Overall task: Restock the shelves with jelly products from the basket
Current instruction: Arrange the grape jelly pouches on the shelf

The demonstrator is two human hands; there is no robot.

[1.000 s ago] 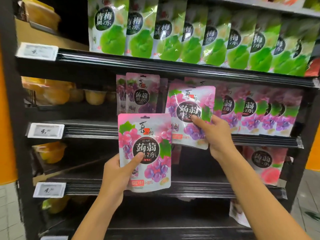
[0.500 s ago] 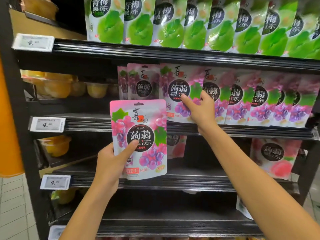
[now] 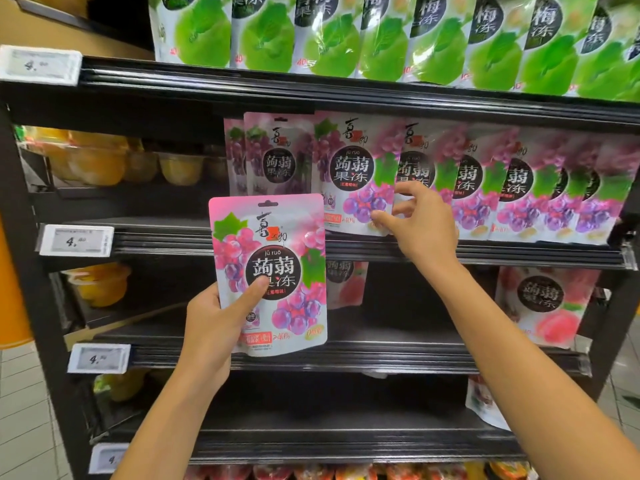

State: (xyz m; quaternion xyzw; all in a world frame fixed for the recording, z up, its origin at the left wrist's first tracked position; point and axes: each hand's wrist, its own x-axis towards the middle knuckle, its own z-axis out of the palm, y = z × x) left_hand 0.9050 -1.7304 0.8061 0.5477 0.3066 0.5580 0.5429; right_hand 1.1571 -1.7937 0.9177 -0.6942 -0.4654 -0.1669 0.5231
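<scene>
My left hand point(image 3: 211, 327) grips a pink grape jelly pouch point(image 3: 277, 237) by its lower left, upright, in front of the shelves. A second grape pouch point(image 3: 349, 168) stands on the middle shelf point(image 3: 485, 252), at the front of a row of the same grape pouches point(image 3: 519, 188). At that pouch's lower right corner is my right hand point(image 3: 422, 230), fingers spread, thumb tip touching the pack. The basket is out of view.
Green plum jelly pouches point(image 3: 381, 39) fill the shelf above. Peach pouches point(image 3: 543, 306) stand on the shelf below, to the right, with dark bare space beside them. Orange jelly cups point(image 3: 90, 161) sit at the left. Price tags point(image 3: 76, 240) hang on the shelf edges.
My right hand has set its grape pouch upright into the middle shelf row and loosened its fingers at the pouch's corner. The left hand kept its pouch roughly in place.
</scene>
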